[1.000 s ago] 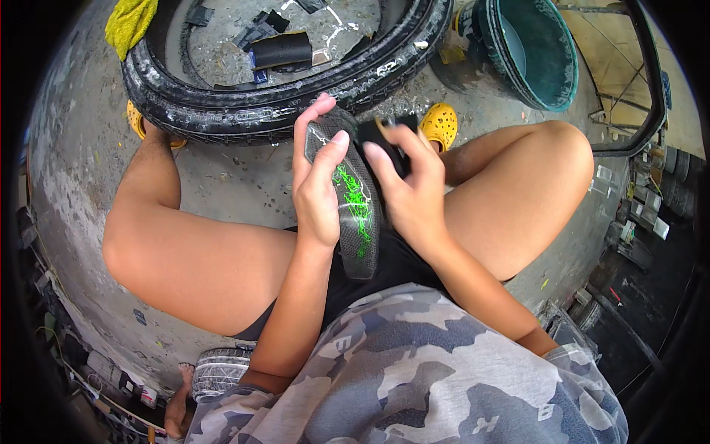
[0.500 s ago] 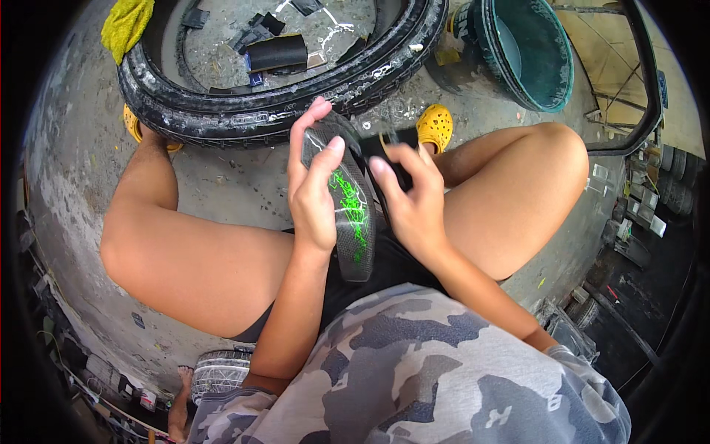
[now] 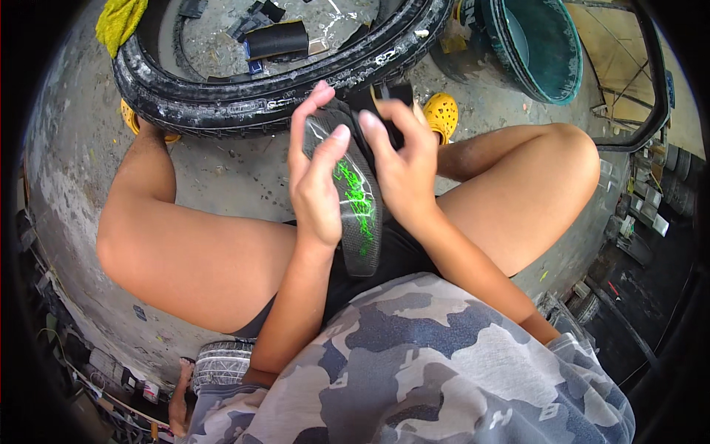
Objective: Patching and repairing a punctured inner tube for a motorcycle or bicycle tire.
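Observation:
My left hand (image 3: 316,174) is closed round a long, curved, dark textured piece with a bright green pattern (image 3: 357,196), its thumb lying on the near face. The piece stands upright between my hands above my lap, its lower end near my shorts. Close against its right side, my right hand (image 3: 405,159) is closed with thumb and fingers round a black piece with a tan edge (image 3: 392,94). Those fingers are partly blurred, and the black piece is partly hidden behind them, so its kind is unclear.
A black tyre (image 3: 244,111) lies ahead, with a rolled black sheet (image 3: 277,41) and scraps inside its ring. A yellow cloth (image 3: 120,24) hangs on its left side. A green bucket (image 3: 566,70) stands at the far right. Another person's leg (image 3: 180,403) shows at lower left.
My right hand has risen slightly with the black piece. The green-patterned piece has shifted a little to the right in view, still in my left hand.

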`<state>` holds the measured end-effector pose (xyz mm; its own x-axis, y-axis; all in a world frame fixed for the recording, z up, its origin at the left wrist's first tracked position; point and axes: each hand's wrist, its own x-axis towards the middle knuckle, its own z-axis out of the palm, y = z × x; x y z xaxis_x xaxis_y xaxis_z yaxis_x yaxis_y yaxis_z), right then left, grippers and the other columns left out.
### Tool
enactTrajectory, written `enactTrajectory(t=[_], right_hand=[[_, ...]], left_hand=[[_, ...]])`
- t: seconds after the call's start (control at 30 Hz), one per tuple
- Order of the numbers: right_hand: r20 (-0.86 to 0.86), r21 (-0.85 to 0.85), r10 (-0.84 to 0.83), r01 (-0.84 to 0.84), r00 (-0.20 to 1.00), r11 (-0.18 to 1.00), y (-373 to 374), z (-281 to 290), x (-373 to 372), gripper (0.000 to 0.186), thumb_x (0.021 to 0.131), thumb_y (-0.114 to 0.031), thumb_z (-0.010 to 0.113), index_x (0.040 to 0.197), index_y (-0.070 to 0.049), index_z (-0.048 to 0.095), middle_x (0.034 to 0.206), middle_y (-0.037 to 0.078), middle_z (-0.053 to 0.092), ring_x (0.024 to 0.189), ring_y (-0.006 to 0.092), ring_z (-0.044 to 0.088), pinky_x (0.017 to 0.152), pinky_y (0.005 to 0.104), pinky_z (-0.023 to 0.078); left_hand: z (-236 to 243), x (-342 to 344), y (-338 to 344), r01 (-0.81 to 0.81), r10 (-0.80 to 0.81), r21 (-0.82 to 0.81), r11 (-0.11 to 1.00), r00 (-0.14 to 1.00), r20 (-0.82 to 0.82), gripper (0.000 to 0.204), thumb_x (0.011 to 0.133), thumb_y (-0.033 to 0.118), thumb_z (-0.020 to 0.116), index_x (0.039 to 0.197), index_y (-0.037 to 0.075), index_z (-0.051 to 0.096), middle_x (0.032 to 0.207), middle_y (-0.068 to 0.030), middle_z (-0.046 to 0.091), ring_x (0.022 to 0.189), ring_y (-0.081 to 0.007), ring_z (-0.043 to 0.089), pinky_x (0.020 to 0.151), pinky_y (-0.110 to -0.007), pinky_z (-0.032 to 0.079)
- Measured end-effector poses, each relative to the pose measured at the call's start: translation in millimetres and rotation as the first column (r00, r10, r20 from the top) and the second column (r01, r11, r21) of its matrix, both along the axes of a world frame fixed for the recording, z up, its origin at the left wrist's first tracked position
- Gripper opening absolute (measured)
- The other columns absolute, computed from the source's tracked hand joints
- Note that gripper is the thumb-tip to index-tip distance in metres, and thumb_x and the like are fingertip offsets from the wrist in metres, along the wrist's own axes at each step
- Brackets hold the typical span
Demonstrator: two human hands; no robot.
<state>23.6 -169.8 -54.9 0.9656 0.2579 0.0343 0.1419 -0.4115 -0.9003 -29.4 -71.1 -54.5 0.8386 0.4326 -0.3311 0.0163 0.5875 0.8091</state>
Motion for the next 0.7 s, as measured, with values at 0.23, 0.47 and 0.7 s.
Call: enactTrajectory(t=[0.23,0.47,0.7], right_hand=[[0.039,-0.044,0.016,-0.015,0.999,0.999,1.8,-3.5,8.5,0.012,0.086,-0.007,0.066,0.09,0.004,0.063,0.087,0.017,0.059,0.081,0.0293,0.06,0.072,0.0346,0.046],[0.008,-0.051,0.004,-0.004,1.0,0.999,-16.8,2.9,-13.6,0.011,0.085,-0.004,0.065,0.094,0.003,0.065,0.092,0.016,0.062,0.084,0.0286,0.062,0.078,0.0347,0.048],[-0.379,0.227,0.004,0.088,0.925,0.97,-4.5,3.3,35.8,0.015,0.088,-0.012,0.066,0.096,0.001,0.066,0.08,0.001,0.064,0.071,0.0067,0.055,0.065,0.0265,0.046]], left_hand=[[-1.6,3.4,0.6,-0.018,0.018,0.005,1.0,1.0,0.013,0.043,0.09,0.01,0.05,0.13,-0.005,0.047,0.144,-0.0188,0.042,0.135,-0.0246,0.037,0.113,-0.034,0.024],[-3.7,2.1,-0.3,0.027,-0.025,0.08,0.996,0.999,-0.023,0.043,0.09,0.01,0.05,0.13,-0.006,0.047,0.144,-0.0183,0.043,0.134,-0.0239,0.039,0.113,-0.034,0.026],[-2.4,1.9,4.7,0.016,-0.016,-0.012,1.0,1.0,-0.025,0.046,0.09,0.011,0.049,0.133,-0.005,0.046,0.142,-0.0161,0.044,0.131,-0.0228,0.042,0.112,-0.033,0.028]])
